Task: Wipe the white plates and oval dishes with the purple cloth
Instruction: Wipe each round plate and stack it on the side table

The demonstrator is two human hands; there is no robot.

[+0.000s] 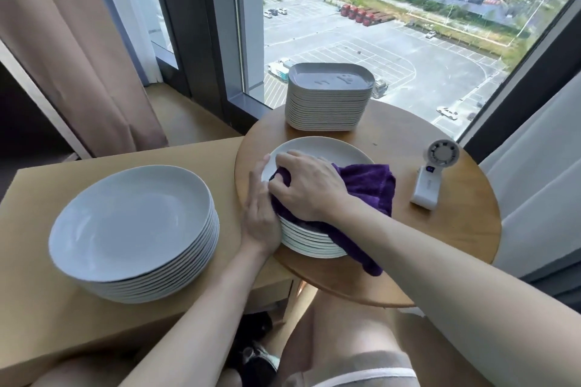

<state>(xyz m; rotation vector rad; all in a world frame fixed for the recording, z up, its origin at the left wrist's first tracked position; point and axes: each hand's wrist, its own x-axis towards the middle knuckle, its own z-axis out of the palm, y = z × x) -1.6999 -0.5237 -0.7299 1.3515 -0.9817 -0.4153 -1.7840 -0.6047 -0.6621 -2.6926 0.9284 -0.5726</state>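
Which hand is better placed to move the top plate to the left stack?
Left hand: it rests on the top plate rim, beside the left stack; right hand grips the purple cloth.

Two stacks of white plates, left stack (132,217) and right stack (314,151); one stack of oval dishes (328,104); one purple cloth (371,185); one handheld fan (432,176).

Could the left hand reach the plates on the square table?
Probably yes: the left hand lies open against the white plate stack being wiped, with nothing between it and the other stack of white plates.
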